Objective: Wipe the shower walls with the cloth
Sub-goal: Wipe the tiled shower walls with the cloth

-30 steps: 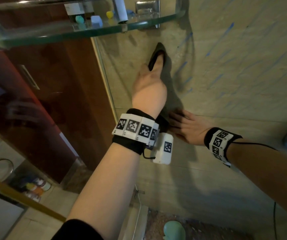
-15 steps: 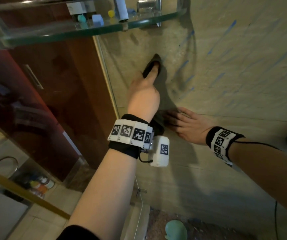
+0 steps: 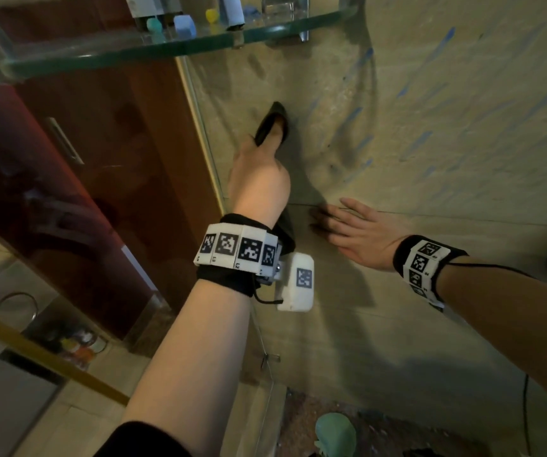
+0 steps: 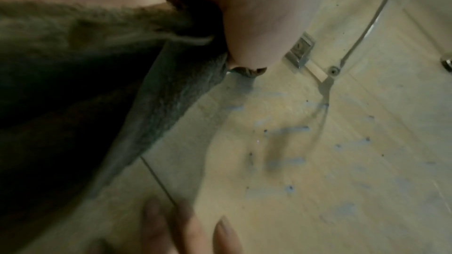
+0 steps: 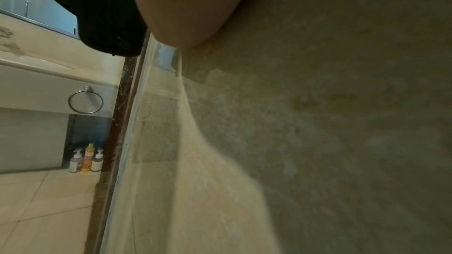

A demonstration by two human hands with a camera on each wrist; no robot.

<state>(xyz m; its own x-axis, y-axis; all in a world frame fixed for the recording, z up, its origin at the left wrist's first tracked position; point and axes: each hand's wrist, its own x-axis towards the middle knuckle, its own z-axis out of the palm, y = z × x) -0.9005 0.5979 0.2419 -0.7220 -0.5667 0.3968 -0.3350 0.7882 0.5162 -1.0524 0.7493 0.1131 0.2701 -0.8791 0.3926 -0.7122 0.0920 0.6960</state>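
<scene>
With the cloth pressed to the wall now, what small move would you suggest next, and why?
Probably sweep the left hand and its dark cloth rightward: blue streaks remain on the tile wall there, while the right hand lies flat below, bracing.

Left hand (image 3: 259,179) hides most of the dark cloth (image 3: 270,122).

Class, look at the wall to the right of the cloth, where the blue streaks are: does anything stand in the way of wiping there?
Nothing visible does. The left hand presses the cloth on the wall; the streaks lie bare beside it. The right hand rests lower, below them.
</scene>
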